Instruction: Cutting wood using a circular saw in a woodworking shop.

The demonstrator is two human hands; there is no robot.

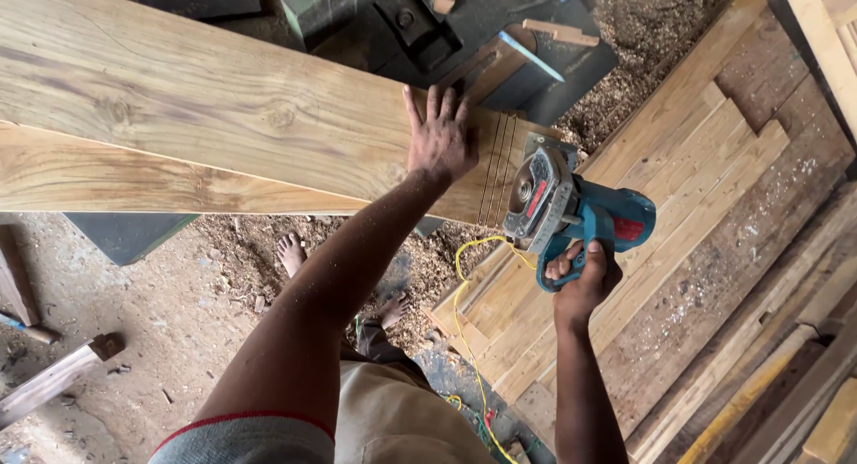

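Note:
A long pale wooden plank [205,107] runs from the upper left to the middle, over a second plank [107,183] below it. My left hand [439,138] lies flat, fingers spread, on the plank near its right end. Three thin saw cuts [498,169] cross the plank just right of that hand. My right hand [580,272] grips the handle of a blue circular saw [571,209], whose blade guard sits at the plank's end beside the cuts. A yellow cord [464,321] hangs from the saw.
A dark machine table [464,35] lies beyond the plank with wood scraps on it. Stacked boards [705,196] fill the right side. Sawdust [250,250] covers the floor, where my bare feet [290,251] stand. Loose timber pieces [54,379] lie at the lower left.

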